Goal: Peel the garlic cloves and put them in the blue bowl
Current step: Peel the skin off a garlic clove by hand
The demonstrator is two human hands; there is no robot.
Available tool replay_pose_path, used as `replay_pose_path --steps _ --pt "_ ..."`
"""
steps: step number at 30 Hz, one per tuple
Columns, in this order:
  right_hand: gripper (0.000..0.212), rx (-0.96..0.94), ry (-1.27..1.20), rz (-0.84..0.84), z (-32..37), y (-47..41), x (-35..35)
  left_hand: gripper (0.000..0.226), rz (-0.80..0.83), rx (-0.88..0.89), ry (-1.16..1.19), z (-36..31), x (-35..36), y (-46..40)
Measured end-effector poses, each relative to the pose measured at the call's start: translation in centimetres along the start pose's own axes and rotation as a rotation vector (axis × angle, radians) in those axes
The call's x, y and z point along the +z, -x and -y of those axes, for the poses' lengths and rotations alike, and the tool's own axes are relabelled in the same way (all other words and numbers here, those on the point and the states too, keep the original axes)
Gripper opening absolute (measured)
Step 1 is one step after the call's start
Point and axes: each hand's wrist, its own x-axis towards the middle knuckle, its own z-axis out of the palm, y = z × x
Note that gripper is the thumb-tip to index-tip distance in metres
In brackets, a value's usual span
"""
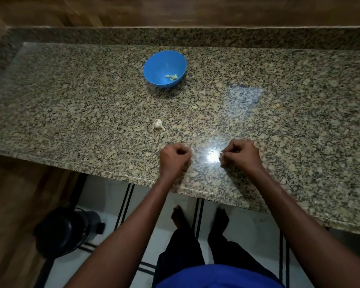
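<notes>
The blue bowl (156,65) stands on the granite counter (71,104), far centre, with several peeled garlic cloves (171,77) in its bottom. A piece of unpeeled garlic head (158,124) lies on the counter between the bowl and my hands. A small loose clove (194,107) lies further right. My left hand (175,155) is curled into a fist near the counter's front edge, and I see nothing held in it. My right hand (240,153) is curled too, its fingertips pinching a small pale piece of garlic (221,156).
A wooden wall runs behind the counter's granite backsplash (195,36). A bright light reflection (212,156) sits between my hands. Below the counter edge are a white tiled floor, my bare feet (200,217) and a dark round container (64,231) at the left.
</notes>
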Motion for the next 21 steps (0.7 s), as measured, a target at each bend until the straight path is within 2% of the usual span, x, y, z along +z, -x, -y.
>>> replay_pose_path --steps 2,7,13,17,21 --pt "0.021 -0.044 0.036 0.013 0.8 0.2 1.7 0.007 -0.032 -0.125 0.239 0.6 -2.1 1.0" --pt "0.021 -0.120 0.127 0.134 4.7 1.2 8.9 0.006 -0.126 -0.266 0.581 3.5 -6.9 3.5" --pt "0.019 -0.261 0.227 0.354 10.0 4.9 20.8 0.007 -0.353 -0.308 0.728 10.7 -15.8 7.3" --pt "0.022 -0.441 0.328 0.480 12.7 8.9 29.9 0.017 -0.482 -0.313 0.764 16.8 -22.6 11.1" --pt "0.022 -0.516 0.416 0.607 15.1 14.2 41.5 0.015 -0.635 -0.354 0.842 24.7 -30.9 15.6"
